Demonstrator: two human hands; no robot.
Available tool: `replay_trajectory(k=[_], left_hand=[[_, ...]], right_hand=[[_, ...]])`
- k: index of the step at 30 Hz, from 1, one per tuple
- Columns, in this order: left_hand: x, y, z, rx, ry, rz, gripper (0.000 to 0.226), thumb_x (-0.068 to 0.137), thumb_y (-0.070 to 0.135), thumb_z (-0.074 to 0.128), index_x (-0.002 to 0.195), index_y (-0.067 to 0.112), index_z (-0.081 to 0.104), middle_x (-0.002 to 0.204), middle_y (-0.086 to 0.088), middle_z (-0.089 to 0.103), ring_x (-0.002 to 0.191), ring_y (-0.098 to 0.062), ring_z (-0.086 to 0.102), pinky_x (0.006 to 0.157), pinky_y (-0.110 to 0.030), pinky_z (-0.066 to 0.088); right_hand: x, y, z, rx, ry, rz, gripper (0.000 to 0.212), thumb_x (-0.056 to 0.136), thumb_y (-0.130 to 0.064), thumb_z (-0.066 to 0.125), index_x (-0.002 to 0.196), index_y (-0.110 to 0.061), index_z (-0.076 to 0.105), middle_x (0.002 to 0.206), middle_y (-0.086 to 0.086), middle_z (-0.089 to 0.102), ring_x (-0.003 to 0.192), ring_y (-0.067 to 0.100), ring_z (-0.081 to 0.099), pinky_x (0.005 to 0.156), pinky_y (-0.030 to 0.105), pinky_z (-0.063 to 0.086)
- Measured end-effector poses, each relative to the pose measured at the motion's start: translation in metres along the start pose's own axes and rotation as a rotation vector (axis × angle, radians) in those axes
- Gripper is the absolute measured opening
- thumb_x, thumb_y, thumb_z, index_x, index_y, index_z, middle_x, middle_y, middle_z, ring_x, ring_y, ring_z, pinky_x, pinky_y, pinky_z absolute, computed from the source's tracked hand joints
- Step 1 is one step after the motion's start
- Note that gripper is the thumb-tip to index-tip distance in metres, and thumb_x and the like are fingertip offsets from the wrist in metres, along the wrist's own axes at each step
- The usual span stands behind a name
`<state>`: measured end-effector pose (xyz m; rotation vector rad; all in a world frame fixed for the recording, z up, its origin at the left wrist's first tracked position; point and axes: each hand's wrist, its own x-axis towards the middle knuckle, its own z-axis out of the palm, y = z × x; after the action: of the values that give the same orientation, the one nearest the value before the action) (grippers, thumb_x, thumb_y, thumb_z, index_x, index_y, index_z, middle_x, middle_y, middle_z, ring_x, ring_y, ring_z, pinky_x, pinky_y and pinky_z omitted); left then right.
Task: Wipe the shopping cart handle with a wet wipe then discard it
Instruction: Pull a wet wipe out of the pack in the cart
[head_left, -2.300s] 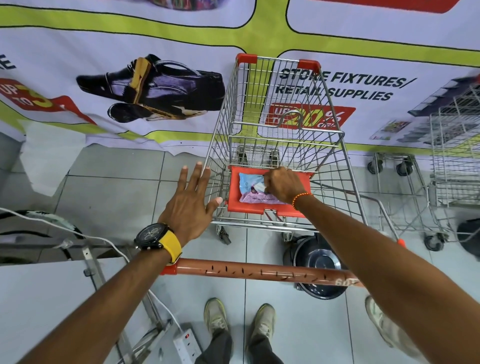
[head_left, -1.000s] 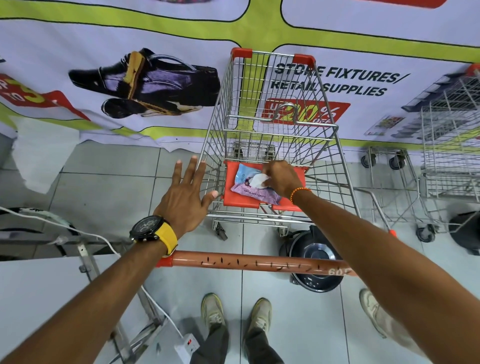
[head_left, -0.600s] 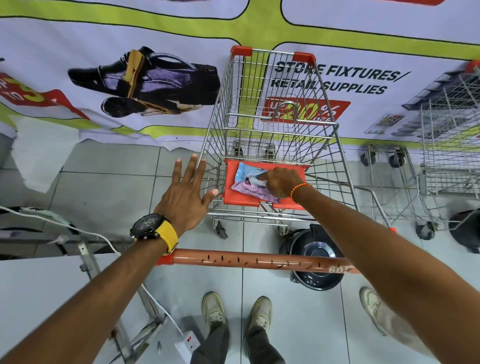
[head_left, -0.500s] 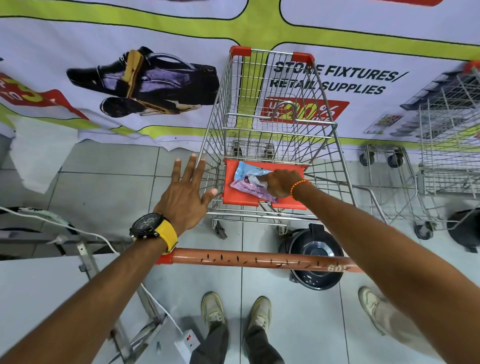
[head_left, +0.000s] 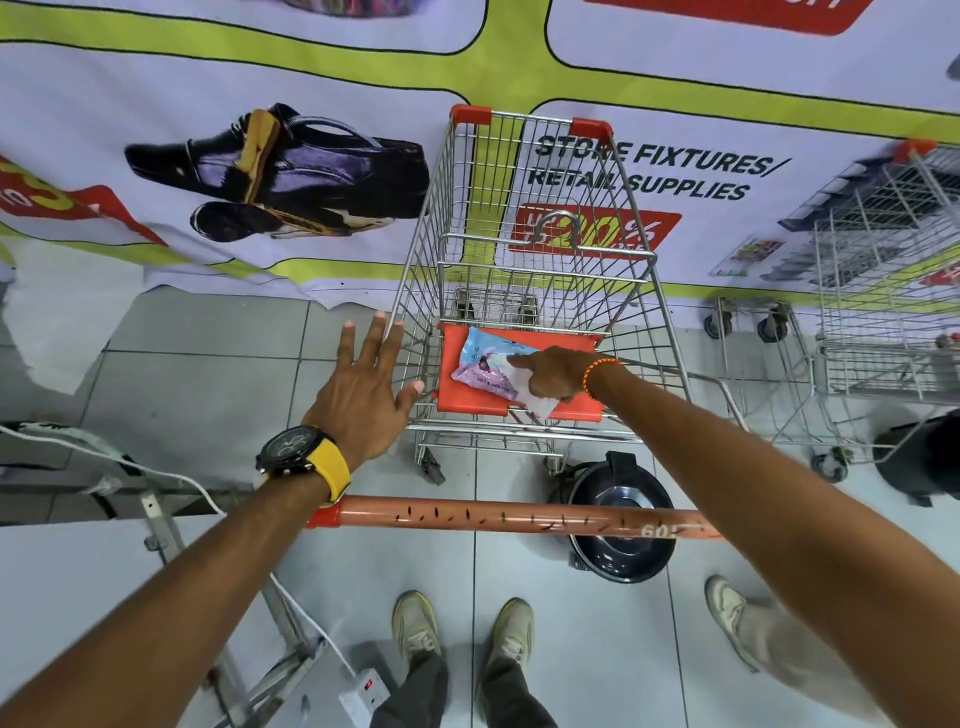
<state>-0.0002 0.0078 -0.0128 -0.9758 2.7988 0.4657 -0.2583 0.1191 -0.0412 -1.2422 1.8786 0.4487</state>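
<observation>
A wire shopping cart (head_left: 540, 260) stands before me, its orange handle (head_left: 498, 519) marked with dark streaks. A pink and blue wet wipe pack (head_left: 480, 364) lies on the red child seat flap (head_left: 452, 387) inside the cart. My right hand (head_left: 550, 371) reaches into the cart and grips a white wet wipe (head_left: 532, 397) that hangs partly out of the pack, index finger stretched over the pack. My left hand (head_left: 366, 392) hovers flat with fingers spread beside the cart's left wall, thumb near the wire, holding nothing.
A black bin with a lid (head_left: 621, 519) sits on the floor under the handle. More wire carts (head_left: 883, 291) stand at the right. A white cable and power strip (head_left: 363, 688) lie at lower left. A second person's shoe (head_left: 727, 608) is at lower right. A printed banner (head_left: 260, 156) covers the wall.
My right hand has drawn the white wipe farther out of the pack toward me; the pack shifted slightly on the flap. My left hand has stayed spread beside the cart.
</observation>
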Motion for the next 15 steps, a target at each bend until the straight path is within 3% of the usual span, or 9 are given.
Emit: replay_trajectory(k=[3,6,9,12,15], left_hand=[[-0.002,0.004,-0.004,-0.005,0.021,0.004,0.074,0.096,0.047,0.038,0.153,0.014,0.005,0.163,-0.013,0.005,0.147,-0.041,-0.005,0.121,-0.048,0.000],[-0.006,0.010,-0.008,-0.024,0.043,0.007,0.073,0.097,0.044,0.039,0.153,0.013,0.005,0.163,-0.014,0.004,0.148,-0.040,-0.005,0.119,-0.044,-0.004],[-0.008,0.014,-0.010,-0.034,0.048,0.004,0.072,0.098,0.043,0.039,0.153,0.013,0.003,0.163,-0.013,0.001,0.148,-0.038,-0.006,0.117,-0.041,-0.008],[-0.009,0.014,-0.010,-0.026,0.044,0.004,0.072,0.098,0.043,0.038,0.153,0.013,0.002,0.163,-0.013,0.000,0.148,-0.038,-0.006,0.118,-0.042,-0.008],[-0.010,0.015,-0.011,-0.028,0.046,0.012,0.072,0.098,0.042,0.038,0.153,0.012,0.002,0.163,-0.014,0.000,0.148,-0.037,-0.005,0.117,-0.040,-0.010]], right_hand=[[-0.006,-0.002,0.001,0.014,0.136,0.004,0.057,0.092,-0.017,0.051,0.149,-0.019,0.046,0.137,0.018,0.059,0.111,0.035,0.061,0.087,0.037,0.052],[-0.001,0.000,0.007,0.088,0.262,0.008,0.034,0.090,-0.015,0.053,0.118,-0.002,0.069,0.118,0.023,0.070,0.095,0.034,0.060,0.078,0.036,0.048],[0.002,-0.002,0.007,0.234,0.340,0.043,0.034,0.097,-0.022,0.048,0.109,0.001,0.069,0.104,0.019,0.067,0.086,0.026,0.049,0.068,0.031,0.041],[0.011,0.000,0.013,0.341,0.446,0.072,0.043,0.096,-0.036,0.055,0.089,0.003,0.074,0.086,0.022,0.071,0.076,0.032,0.060,0.071,0.033,0.046],[0.017,-0.001,0.019,0.250,0.488,0.042,0.024,0.093,-0.016,0.059,0.100,-0.006,0.079,0.107,0.018,0.078,0.097,0.036,0.070,0.088,0.040,0.055]])
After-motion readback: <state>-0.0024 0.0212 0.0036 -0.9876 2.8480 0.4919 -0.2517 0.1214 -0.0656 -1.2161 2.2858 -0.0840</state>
